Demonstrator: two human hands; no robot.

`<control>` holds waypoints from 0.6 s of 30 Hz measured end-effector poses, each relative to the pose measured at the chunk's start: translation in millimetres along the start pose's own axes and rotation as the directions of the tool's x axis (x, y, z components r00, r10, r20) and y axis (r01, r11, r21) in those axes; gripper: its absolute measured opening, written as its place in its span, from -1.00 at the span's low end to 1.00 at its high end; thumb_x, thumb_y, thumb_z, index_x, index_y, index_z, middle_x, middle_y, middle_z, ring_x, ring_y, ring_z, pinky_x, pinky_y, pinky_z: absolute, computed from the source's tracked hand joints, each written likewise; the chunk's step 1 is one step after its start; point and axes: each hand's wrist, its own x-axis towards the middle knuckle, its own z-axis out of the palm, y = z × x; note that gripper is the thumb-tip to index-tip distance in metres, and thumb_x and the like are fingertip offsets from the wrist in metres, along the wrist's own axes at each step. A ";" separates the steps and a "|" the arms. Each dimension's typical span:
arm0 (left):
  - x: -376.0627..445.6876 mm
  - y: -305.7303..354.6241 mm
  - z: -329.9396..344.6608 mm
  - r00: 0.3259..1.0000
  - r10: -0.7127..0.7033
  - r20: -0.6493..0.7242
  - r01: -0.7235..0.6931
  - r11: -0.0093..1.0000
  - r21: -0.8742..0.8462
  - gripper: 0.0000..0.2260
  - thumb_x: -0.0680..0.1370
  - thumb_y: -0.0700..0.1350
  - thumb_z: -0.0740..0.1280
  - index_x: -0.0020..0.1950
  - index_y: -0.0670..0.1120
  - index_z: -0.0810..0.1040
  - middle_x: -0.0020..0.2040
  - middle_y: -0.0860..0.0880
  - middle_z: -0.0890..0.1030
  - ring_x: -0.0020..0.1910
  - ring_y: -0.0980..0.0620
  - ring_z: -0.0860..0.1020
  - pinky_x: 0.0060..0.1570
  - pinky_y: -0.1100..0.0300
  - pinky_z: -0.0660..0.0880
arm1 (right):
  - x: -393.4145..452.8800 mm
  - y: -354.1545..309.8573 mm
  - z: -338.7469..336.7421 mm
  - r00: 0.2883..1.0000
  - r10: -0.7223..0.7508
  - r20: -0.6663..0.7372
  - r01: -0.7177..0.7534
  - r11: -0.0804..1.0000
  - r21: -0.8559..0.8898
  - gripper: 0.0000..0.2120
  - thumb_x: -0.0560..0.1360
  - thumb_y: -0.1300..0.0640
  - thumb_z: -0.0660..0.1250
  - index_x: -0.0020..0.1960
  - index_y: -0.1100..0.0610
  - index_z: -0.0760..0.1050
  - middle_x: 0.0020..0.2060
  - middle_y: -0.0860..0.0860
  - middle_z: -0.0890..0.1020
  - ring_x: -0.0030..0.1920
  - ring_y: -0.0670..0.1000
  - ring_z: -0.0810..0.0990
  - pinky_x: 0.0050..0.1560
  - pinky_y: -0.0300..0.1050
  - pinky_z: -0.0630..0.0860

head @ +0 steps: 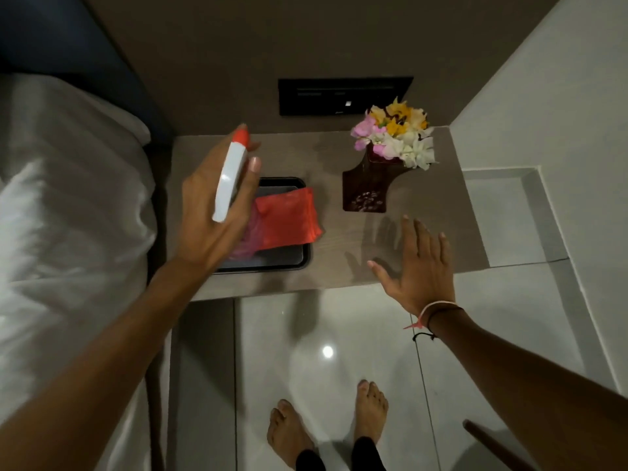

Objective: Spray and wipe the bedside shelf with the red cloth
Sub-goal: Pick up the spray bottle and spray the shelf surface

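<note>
The left hand (217, 212) holds the spray bottle (231, 178) over the shelf (333, 253), so spraying seems in hand; the right hand (418, 266), fingers spread wide and empty, must next take the red cloth (289, 219).

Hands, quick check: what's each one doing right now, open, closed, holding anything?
Left hand: closed around the spray bottle, held above the shelf.
Right hand: open, fingers spread, holding nothing.
</note>
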 end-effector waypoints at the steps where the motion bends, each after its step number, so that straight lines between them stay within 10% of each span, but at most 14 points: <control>1: -12.2 14.1 3.7 1.000 0.006 0.028 -0.005 0.999 -0.039 -0.66 0.71 0.03 0.30 0.12 -0.27 0.59 -0.14 -0.17 0.68 -0.21 -0.08 0.68 -0.13 0.04 0.69 | -3.5 4.5 -0.9 1.000 0.016 -0.006 -0.016 1.000 0.000 -0.06 0.44 -0.43 0.15 0.56 0.19 0.10 0.45 0.26 0.39 0.46 0.25 0.37 0.50 0.30 0.21; 9: -98.9 35.2 88.3 0.912 -0.366 0.187 0.363 0.930 0.053 -0.68 0.68 0.08 0.32 0.05 -0.19 0.61 -0.25 -0.18 0.68 -0.40 -0.06 0.67 -0.34 0.20 0.63 | -19.4 50.2 -20.3 0.994 0.086 -0.063 -0.089 0.995 -0.051 -0.23 0.57 -0.35 -0.03 0.54 0.20 0.16 0.43 0.27 0.41 0.42 0.29 0.40 0.44 0.34 0.28; 18: -110.3 41.9 145.4 0.926 -0.294 0.235 0.278 0.956 0.098 -0.60 0.71 0.17 0.23 -0.12 -0.10 0.59 -0.39 -0.14 0.65 -0.45 -0.12 0.68 -0.40 -0.05 0.68 | -15.8 95.3 -32.8 0.999 -0.015 -0.045 0.008 0.989 -0.144 -0.17 0.54 -0.41 -0.05 0.59 0.15 0.04 0.52 0.26 0.29 0.53 0.26 0.26 0.50 0.37 0.13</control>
